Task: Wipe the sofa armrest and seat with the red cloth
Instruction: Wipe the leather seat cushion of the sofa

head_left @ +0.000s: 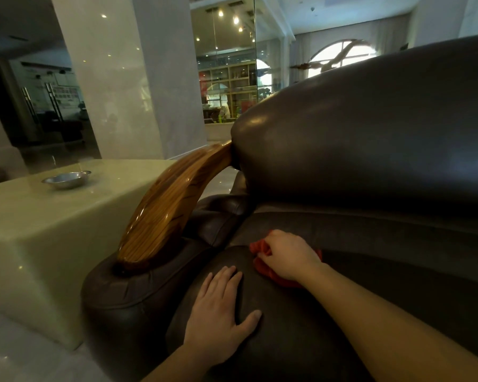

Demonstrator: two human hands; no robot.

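Red cloth [263, 268] on the seat [287, 343], right of the armrest [171, 205], bunched under the curled fingers of my right hand [289, 255]; soft and light, I judge, best gripped mid-fold; left hand [221, 307] flat, fingers straight

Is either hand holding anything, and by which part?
The right hand grips the red cloth by its bunched middle, pressing it on the sofa seat. The left hand holds nothing; it rests flat on the seat.
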